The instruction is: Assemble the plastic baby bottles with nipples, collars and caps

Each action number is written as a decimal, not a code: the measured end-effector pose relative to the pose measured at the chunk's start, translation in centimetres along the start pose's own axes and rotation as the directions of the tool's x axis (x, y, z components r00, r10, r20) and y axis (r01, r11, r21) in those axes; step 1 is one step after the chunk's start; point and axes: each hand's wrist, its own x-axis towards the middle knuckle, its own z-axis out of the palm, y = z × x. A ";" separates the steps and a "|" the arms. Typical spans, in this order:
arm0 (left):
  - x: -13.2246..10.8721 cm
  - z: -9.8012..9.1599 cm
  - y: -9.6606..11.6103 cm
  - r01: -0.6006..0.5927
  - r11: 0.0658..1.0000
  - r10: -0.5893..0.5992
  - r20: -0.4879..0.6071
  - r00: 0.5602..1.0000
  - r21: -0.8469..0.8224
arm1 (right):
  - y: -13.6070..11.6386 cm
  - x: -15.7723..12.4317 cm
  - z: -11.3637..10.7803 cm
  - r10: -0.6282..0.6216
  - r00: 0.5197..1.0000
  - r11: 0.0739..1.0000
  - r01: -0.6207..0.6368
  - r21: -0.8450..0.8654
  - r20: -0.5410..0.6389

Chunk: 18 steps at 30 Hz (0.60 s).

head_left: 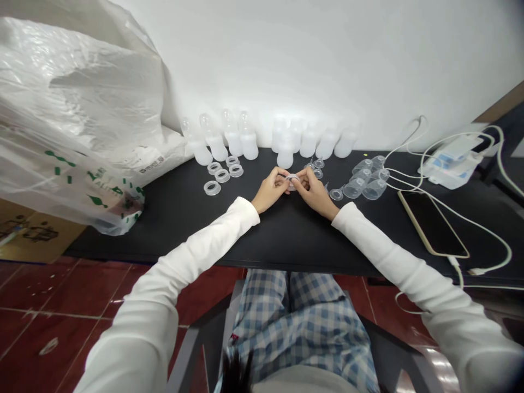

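Note:
My left hand (272,189) and my right hand (313,191) meet over the black table, both gripping one translucent bottle collar ring (292,178) between thumbs and fingers. Whether a nipple sits in that ring is too small to tell. Just behind my hands stands a frosted baby bottle (285,155) without a top. Several loose collar rings (222,175) lie to the left. Close by my right hand are several clear silicone nipples (318,172), and another nipple (336,194) lies nearer the clear bottle caps (354,187).
Capped bottles (213,143) stand at the back left; open bottles (326,144) line the wall. On the right lie a phone (433,222), white cables (454,206) and a power strip (452,162). A large plastic bag (82,98) fills the left side.

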 end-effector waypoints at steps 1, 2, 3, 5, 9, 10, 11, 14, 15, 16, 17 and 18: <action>-0.1 0.0 0.0 -0.007 1.000 0.007 0.006 1.000 0.018 | 0.0 0.0 0.0 0.000 1.000 1.000 0.000 -0.012 0.000; -0.1 0.0 0.1 -0.013 0.999 0.013 0.015 1.000 0.040 | 0.0 0.0 0.0 -0.003 1.000 1.000 0.003 -0.027 -0.003; -0.2 0.0 0.1 -0.018 0.998 0.017 0.025 1.000 0.066 | 0.0 0.0 -0.1 -0.008 1.000 0.999 0.007 -0.042 -0.003; -0.3 0.0 0.3 -0.025 0.992 0.020 0.041 0.999 0.123 | 0.0 -0.1 -0.1 -0.021 1.000 0.997 0.021 -0.072 0.002; -0.4 0.0 0.7 -0.053 0.976 0.042 0.058 0.997 0.211 | 0.1 -0.1 -0.1 -0.064 0.998 0.990 0.066 -0.122 0.024; -0.5 0.0 0.9 -0.064 0.971 0.051 0.063 0.997 0.229 | 0.1 -0.1 -0.1 -0.073 0.997 0.989 0.075 -0.130 0.022; -0.5 0.0 1.0 -0.074 0.966 0.060 0.065 0.996 0.246 | 0.1 -0.2 -0.1 -0.077 0.997 0.988 0.079 -0.136 0.017; -0.5 0.1 1.3 -0.089 0.954 0.076 0.056 0.996 0.286 | 0.1 -0.1 -0.1 -0.075 0.997 0.986 0.075 -0.150 0.002; -0.6 0.1 1.4 -0.087 0.952 0.076 0.049 0.996 0.292 | 0.1 -0.1 -0.1 -0.074 0.997 0.985 0.074 -0.154 0.003; -0.6 0.1 1.5 -0.082 0.952 0.073 0.042 0.996 0.294 | 0.1 -0.1 -0.1 -0.076 0.997 0.985 0.077 -0.157 0.007; -0.6 0.1 1.6 -0.076 0.953 0.069 0.034 0.997 0.293 | 0.1 -0.1 -0.1 -0.081 0.997 0.984 0.082 -0.158 0.014; -0.6 0.1 1.6 -0.070 0.954 0.065 0.028 0.997 0.291 | 0.1 -0.1 -0.1 -0.087 0.996 0.984 0.089 -0.156 0.021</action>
